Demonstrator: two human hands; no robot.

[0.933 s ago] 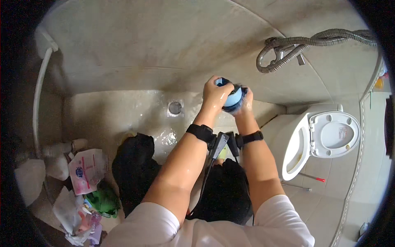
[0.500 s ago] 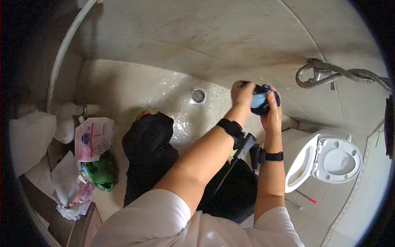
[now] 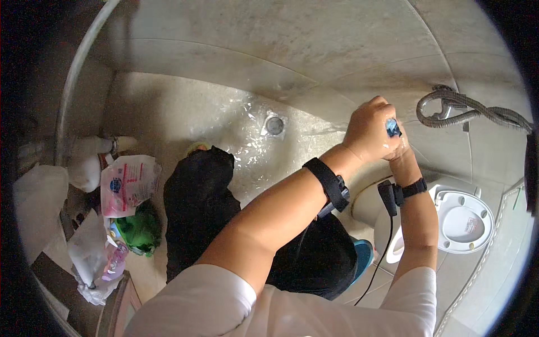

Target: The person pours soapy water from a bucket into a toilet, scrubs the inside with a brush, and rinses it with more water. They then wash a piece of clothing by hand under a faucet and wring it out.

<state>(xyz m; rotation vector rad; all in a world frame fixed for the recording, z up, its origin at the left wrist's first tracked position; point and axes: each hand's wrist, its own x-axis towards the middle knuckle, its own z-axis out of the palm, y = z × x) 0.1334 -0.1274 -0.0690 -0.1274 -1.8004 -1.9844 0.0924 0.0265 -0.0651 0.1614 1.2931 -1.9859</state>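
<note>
Both hands are raised over the floor in front of the wall, closed tightly together around a wet blue cloth point(image 3: 392, 127). Light and dark blue bits of it poke out between the fingers, and the rest is hidden. My left hand point(image 3: 370, 132) is a fist, its back toward me. Directly beyond it, my right hand point(image 3: 400, 150) grips the cloth too, partly covered by the left one. Each wrist wears a black strap with a small device; a thin black cable hangs from the right one.
A floor drain point(image 3: 274, 126) sits in the wet, shiny floor. A metal shower hose point(image 3: 466, 112) loops on the right wall above a white toilet point(image 3: 463, 222). At left lie a white-and-pink plastic pack point(image 3: 130, 185), a green bundle point(image 3: 140, 229) and pale bags point(image 3: 40, 208).
Both hands have shifted to the right. The cloth, loosely bunched with much of it showing before, is now squeezed small inside the closed fists, and the left hand has turned over it.
</note>
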